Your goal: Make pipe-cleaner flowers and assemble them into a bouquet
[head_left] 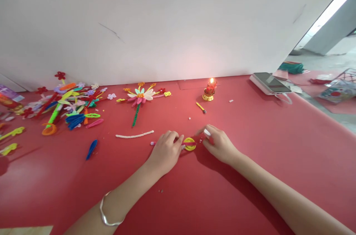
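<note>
My left hand rests on the red table with its fingers closed over a pink pipe-cleaner piece. One end of that piece shows left of the hand. On the right it runs across a ring of yellow pipe cleaner, with a small pale bit beside it. Just right of the ring is my right hand, its fingers curled around a small white piece, whose exact kind I cannot make out. The right fingertips are slightly blurred and apart from the ring. A pale pink pipe cleaner lies left of my left hand.
A lit candle in a gold holder stands near the white panel. Before it lies a yellow stick with a dark end. Pipe-cleaner flowers heap at left, beside one green-stemmed flower. A phone lies right.
</note>
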Tool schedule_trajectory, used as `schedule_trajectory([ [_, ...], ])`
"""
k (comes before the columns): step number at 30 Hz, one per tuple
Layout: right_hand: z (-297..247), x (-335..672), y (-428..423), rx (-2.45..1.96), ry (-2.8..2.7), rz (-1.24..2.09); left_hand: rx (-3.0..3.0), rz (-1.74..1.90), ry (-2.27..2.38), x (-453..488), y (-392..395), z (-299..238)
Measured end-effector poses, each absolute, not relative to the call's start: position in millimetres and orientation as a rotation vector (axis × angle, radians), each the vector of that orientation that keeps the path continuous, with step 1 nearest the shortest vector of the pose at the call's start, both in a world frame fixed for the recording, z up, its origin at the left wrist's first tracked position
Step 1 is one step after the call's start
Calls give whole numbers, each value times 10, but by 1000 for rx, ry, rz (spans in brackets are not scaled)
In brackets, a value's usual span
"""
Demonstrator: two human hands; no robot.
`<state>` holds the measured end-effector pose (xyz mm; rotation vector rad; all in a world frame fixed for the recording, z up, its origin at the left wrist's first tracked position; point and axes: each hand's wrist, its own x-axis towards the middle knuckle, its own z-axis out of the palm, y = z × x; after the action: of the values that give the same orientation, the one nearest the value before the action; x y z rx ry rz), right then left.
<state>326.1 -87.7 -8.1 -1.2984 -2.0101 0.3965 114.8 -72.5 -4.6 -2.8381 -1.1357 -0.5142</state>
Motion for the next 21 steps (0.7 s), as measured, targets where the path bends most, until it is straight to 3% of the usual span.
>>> schedule_trajectory([
  [6,-33,3223,-963,-1033,-2239,60,-2827,-678,-1160,1129,-748,4],
  [21,-135,3121,-1016,-955,-2327,-174,-2803,-280,-971,1187,-807,55],
])
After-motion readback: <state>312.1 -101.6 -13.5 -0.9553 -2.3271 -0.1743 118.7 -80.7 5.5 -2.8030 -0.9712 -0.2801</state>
